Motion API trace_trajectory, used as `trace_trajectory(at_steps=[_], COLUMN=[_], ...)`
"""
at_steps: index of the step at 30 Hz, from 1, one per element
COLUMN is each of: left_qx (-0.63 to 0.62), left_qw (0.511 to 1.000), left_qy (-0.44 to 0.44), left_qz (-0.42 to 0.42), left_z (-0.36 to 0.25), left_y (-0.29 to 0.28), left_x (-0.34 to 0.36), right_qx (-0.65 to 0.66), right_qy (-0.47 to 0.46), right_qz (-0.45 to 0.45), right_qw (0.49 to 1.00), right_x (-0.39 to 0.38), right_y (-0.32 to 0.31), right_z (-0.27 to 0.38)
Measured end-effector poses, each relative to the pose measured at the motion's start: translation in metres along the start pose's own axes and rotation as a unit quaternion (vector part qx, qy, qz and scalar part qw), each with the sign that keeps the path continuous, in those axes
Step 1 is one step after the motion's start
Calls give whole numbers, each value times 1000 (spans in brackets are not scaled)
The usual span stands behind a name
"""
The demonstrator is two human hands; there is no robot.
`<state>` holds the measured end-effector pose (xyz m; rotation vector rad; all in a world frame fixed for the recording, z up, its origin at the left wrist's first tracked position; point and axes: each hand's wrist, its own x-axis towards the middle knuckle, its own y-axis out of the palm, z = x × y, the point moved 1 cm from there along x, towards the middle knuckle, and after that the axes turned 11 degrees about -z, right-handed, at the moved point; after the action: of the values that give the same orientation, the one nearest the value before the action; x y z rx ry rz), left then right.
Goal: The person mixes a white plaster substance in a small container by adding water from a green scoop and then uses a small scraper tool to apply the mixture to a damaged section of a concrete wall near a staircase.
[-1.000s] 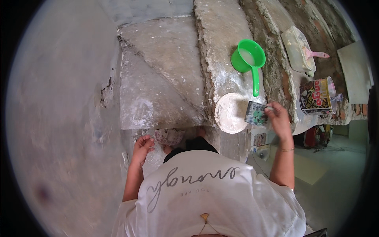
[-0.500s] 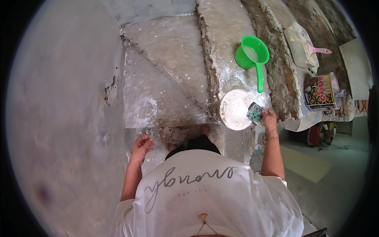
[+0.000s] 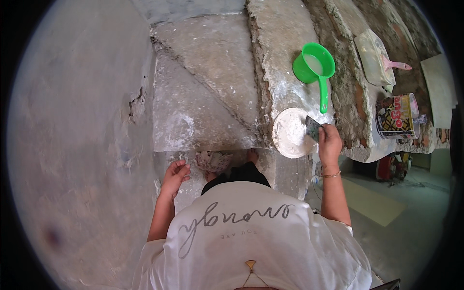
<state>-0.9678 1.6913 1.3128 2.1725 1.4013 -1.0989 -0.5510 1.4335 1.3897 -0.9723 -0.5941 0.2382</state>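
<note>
My right hand pinches a flat, dark greenish scraper. Its blade reaches over the right side of a round white dish holding white paste; whether it touches the paste, I cannot tell. The dish sits at the near edge of a concrete step. Just beyond it, a green dipper with cloudy liquid inside points its handle toward me. Away to the left, my left hand hangs in the air with loosely bent fingers, holding nothing, near the grey wall.
Rough concrete steps rise to the right. A pale plastic container with a pink-handled brush lies higher up, near a printed tin. A grey plastered wall fills the left. Crumpled patterned cloth lies by my feet.
My right hand has turned the scraper more edge-on and shifted slightly at the dish's right side. The whole view has moved a little; my left hand stays about where it was.
</note>
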Motion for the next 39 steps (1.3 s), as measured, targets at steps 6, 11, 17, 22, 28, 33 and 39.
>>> trace_trajectory(at_steps=[6, 11, 17, 22, 28, 33, 39], left_qx=[7, 4, 16, 17, 21, 18, 12], left_qw=[1000, 1000, 1000, 999, 1000, 1000, 1000], left_qy=[2, 4, 3, 14, 14, 10, 10], left_qz=[8, 1, 22, 29, 12, 15, 11], left_z=[-3, 1, 3, 3, 7, 5, 13], left_y=[9, 3, 5, 5, 4, 6, 2], left_x=[3, 2, 4, 5, 0, -4, -5], right_qx=[-70, -81, -74, 8, 1, -105, -17], right_qy=[-160, -177, -219, -128, -116, -196, -20], right_qz=[12, 20, 47, 51, 84, 98, 63], right_qw=[985, 981, 972, 990, 990, 970, 998], right_x=[-11, -18, -45, -41, -36, -41, -14], right_y=[4, -10, -4, -3, -4, 3, -13], right_z=[28, 38, 42, 35, 35, 35, 19])
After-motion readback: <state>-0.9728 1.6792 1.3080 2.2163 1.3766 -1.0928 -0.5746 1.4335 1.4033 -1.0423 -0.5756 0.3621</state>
